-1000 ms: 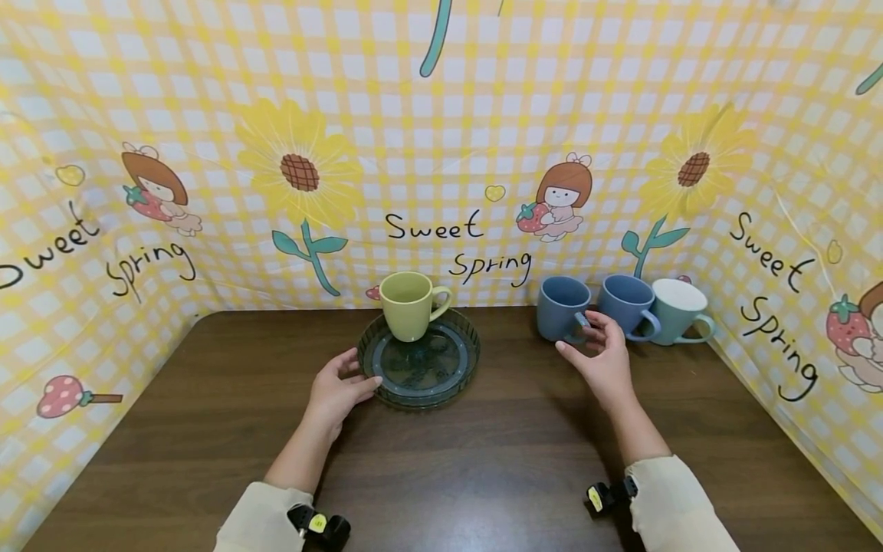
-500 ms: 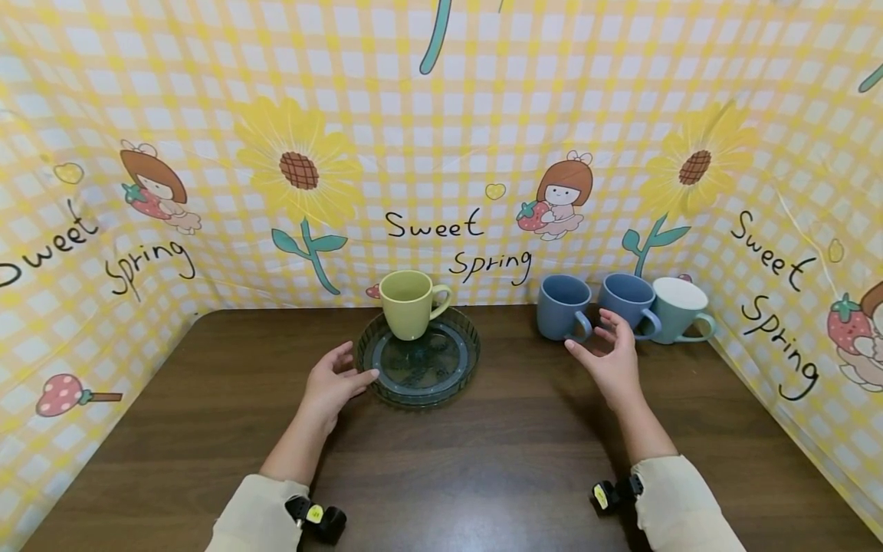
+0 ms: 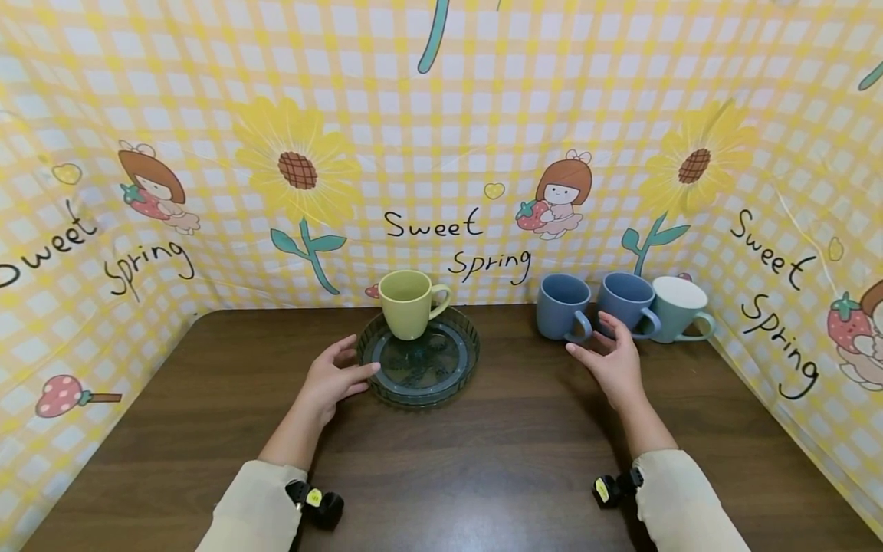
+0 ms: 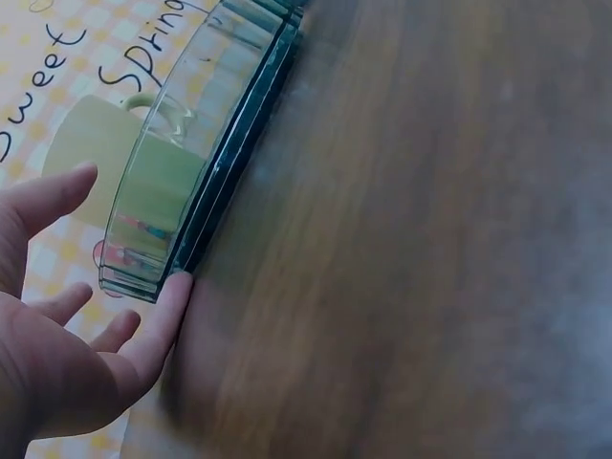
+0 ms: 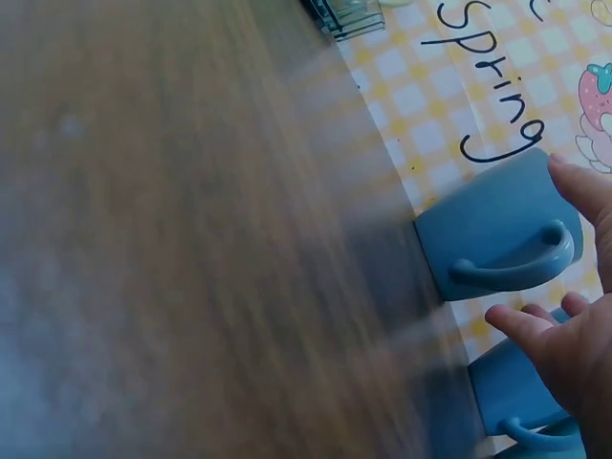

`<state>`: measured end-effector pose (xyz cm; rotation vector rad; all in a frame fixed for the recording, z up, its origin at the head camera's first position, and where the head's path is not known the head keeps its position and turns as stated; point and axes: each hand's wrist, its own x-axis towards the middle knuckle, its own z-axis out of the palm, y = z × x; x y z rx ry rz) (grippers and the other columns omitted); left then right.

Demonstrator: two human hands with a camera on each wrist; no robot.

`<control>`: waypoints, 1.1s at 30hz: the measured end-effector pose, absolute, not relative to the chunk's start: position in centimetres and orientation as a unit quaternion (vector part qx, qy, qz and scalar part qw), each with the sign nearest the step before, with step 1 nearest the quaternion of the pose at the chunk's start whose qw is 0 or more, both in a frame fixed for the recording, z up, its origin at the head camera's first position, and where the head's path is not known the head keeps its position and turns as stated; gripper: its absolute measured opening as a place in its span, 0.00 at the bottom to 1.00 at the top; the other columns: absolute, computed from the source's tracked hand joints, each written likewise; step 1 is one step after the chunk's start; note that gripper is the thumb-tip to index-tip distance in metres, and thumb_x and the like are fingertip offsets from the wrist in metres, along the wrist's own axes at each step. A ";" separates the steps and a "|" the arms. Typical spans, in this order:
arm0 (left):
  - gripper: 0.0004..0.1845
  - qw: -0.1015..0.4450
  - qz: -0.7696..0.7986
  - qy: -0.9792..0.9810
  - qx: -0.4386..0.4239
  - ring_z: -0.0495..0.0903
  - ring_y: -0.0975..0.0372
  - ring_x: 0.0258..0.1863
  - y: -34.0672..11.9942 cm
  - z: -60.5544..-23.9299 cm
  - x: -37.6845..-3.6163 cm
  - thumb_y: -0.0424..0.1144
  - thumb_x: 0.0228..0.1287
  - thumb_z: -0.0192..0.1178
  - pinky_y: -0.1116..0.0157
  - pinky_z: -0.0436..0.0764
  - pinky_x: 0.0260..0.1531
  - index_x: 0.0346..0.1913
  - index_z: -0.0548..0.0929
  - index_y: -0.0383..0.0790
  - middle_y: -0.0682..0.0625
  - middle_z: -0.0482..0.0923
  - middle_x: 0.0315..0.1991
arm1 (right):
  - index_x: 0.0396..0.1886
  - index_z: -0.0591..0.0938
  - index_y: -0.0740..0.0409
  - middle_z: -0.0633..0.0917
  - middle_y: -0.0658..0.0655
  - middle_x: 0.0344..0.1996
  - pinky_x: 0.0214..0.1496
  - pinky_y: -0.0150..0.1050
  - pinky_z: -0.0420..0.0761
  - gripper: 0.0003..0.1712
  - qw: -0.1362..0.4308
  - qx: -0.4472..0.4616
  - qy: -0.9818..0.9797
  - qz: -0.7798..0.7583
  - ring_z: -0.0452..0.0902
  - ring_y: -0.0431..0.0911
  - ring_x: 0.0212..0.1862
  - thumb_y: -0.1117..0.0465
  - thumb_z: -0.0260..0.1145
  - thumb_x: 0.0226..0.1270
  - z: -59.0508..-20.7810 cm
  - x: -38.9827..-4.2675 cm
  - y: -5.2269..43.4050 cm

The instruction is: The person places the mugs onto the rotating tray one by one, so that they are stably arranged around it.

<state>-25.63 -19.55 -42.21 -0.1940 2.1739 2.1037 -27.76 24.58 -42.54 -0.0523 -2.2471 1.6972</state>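
Observation:
A dark green translucent round tray point(image 3: 451, 374) lies at the back middle of the brown table, with a yellow-green mug point(image 3: 408, 303) standing on its far side. My left hand point(image 3: 334, 377) rests at the tray's left rim point(image 4: 206, 201), fingers straight, one fingertip touching it. Three mugs stand in a row at the back right: a blue one point(image 3: 562, 307), a second blue one point(image 3: 626, 300) and a pale teal one point(image 3: 677, 308). My right hand point(image 3: 610, 360) hovers open just in front of the two blue mugs point(image 5: 497, 234), holding nothing.
A yellow checked cloth with sunflowers and "Sweet Spring" lettering walls the table on the back, left and right. Bare brown tabletop point(image 3: 469, 468) stretches from the tray to the near edge.
My right hand has drawn back slightly from the first blue mug's handle and spread open. My left hand has stayed at the tray's rim.

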 end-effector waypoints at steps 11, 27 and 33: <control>0.41 0.060 0.656 0.749 -0.071 0.71 0.47 0.59 -20.0 -42.1 -26.9 0.38 0.64 0.67 0.56 0.82 0.52 0.75 0.58 0.38 0.33 0.56 0.69 | 0.67 0.70 0.61 0.73 0.63 0.64 0.55 0.33 0.78 0.38 0.182 -0.044 -0.777 0.600 0.73 0.54 0.61 0.66 0.75 0.57 -43.4 -29.0 24.4; 0.36 0.063 0.648 0.755 -0.075 0.71 0.46 0.59 -20.7 -42.5 -29.1 0.38 0.68 0.62 0.59 0.83 0.48 0.75 0.60 0.40 0.35 0.59 0.68 | 0.57 0.74 0.74 0.76 0.69 0.49 0.36 0.24 0.83 0.24 0.195 -0.086 -0.713 0.668 0.76 0.32 0.35 0.73 0.68 0.62 -44.0 -30.2 23.5; 0.33 0.063 0.642 0.760 -0.074 0.75 0.49 0.51 -20.8 -42.6 -29.3 0.31 0.68 0.59 0.60 0.84 0.45 0.74 0.62 0.40 0.35 0.61 0.64 | 0.54 0.76 0.76 0.78 0.66 0.44 0.37 0.24 0.83 0.21 0.196 -0.086 -0.714 0.667 0.77 0.32 0.34 0.71 0.67 0.64 -44.0 -30.6 23.5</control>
